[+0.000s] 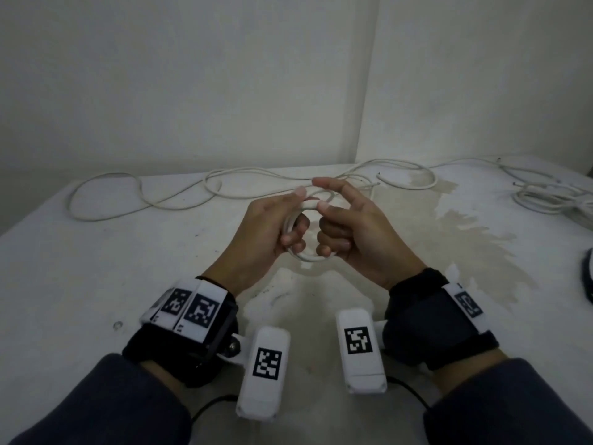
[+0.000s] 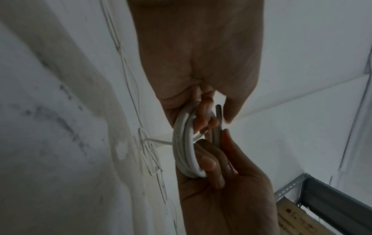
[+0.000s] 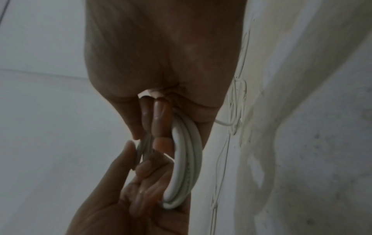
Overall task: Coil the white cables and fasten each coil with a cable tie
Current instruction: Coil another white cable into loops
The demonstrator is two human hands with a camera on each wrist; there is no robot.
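A small coil of white cable [image 1: 308, 257] hangs above the middle of the table, held between both hands. My left hand [image 1: 272, 226] grips its left side, with the fingers curled through the loop and the thumb on top. My right hand [image 1: 349, 226] holds the right side: the lower fingers hook through the loop, the thumb touches the top strands and the index finger arches over them. From the left wrist the coil [image 2: 184, 152] runs from my left hand [image 2: 201, 63] down to my right hand [image 2: 221, 198]. The right wrist view shows the coil [image 3: 187, 167] edge-on. I cannot pick out a cable tie.
Long loose white cables [image 1: 224, 187] snake across the far side of the white table [image 1: 96, 252]. A tangled bundle of cable [image 1: 552, 200] lies at the far right. A dark object [image 1: 588, 271] sits at the right edge. White walls close the back.
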